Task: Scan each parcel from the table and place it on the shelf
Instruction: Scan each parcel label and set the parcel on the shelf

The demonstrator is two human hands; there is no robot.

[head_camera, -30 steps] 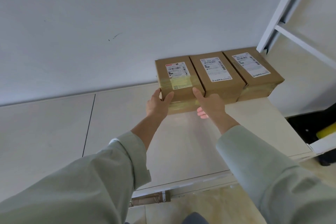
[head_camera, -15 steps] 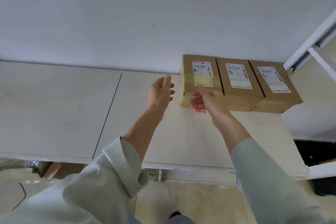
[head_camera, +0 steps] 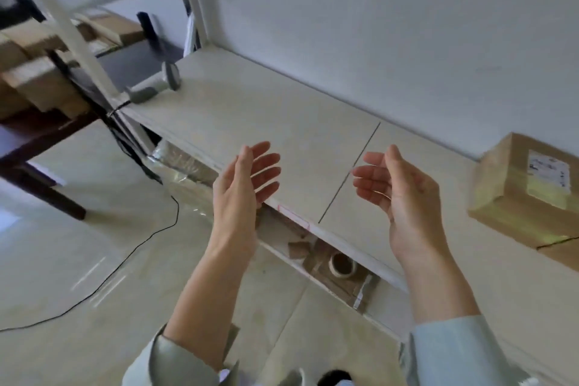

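Note:
A brown cardboard parcel with a white label lies on the pale shelf board at the far right edge of view. My left hand and my right hand hover over the shelf's front edge, palms facing each other, fingers relaxed and holding nothing. A grey handheld scanner lies on the shelf's left end. Several more brown parcels are stacked on the dark table at the far left.
A white shelf post stands between table and shelf. A black cable trails over the tiled floor. Below the shelf board lie cardboard scraps and a tape roll. The white wall runs behind the shelf.
Both hands let go of the parcel on the shelf and drew back, open. The view swung left, bringing the scanner, table and stacked parcels into sight.

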